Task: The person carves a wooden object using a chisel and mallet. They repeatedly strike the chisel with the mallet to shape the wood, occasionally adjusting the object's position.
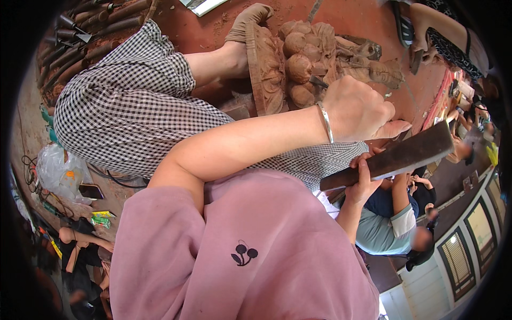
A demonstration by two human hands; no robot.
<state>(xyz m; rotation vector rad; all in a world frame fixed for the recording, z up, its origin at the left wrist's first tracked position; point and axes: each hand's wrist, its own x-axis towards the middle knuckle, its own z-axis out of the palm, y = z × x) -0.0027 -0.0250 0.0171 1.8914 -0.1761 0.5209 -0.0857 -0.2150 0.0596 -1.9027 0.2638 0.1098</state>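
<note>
At left, a green packet [101, 220] on the floor [29, 125] bears print too small to read. Rightward, the brown wooden carving [298, 68] lies on the red floor beside the person's foot [244, 28]. The left hand [358, 108] is clenched around a dark-tipped tool [318, 81], its tip at the carving; the right hand [364, 180] grips a dark wooden bar [408, 154].
</note>
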